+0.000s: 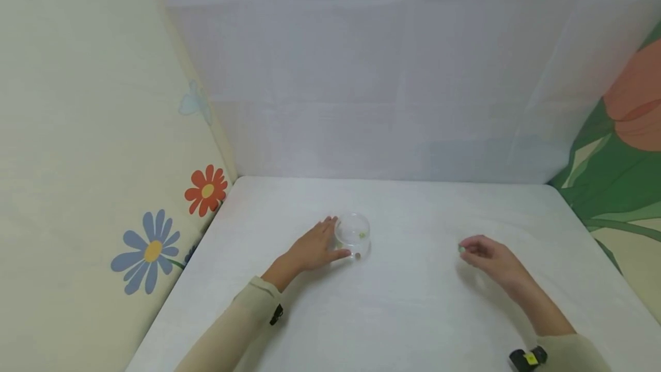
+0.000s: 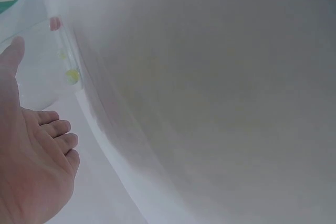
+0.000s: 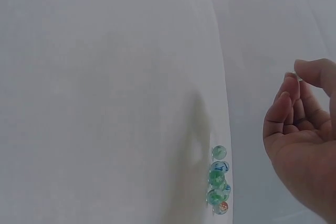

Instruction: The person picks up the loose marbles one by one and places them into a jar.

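A clear, round jar [image 1: 365, 245] stands on the table with several small marbles [image 1: 357, 256] at its bottom. My left hand [image 1: 314, 247] rests beside it, straight fingers along its left side and the thumb reaching across its front. Through the jar's wall [image 2: 39, 61], the left wrist view shows a yellow marble [image 2: 72, 76] and a reddish one [image 2: 55, 23]. Off to the right, my right hand [image 1: 490, 258] pinches a small green marble [image 1: 462, 249] between thumb and fingertips, raised over the table. The right wrist view shows it mostly hidden by the fingers.
Several green, blue and orange glass marbles [image 3: 216, 178] lie in a row on the white cloth, seen in the right wrist view. The white-covered table [image 1: 403, 314] meets a white sheet [image 1: 387, 131] behind and flower-printed cloths [image 1: 155, 251] at the sides.
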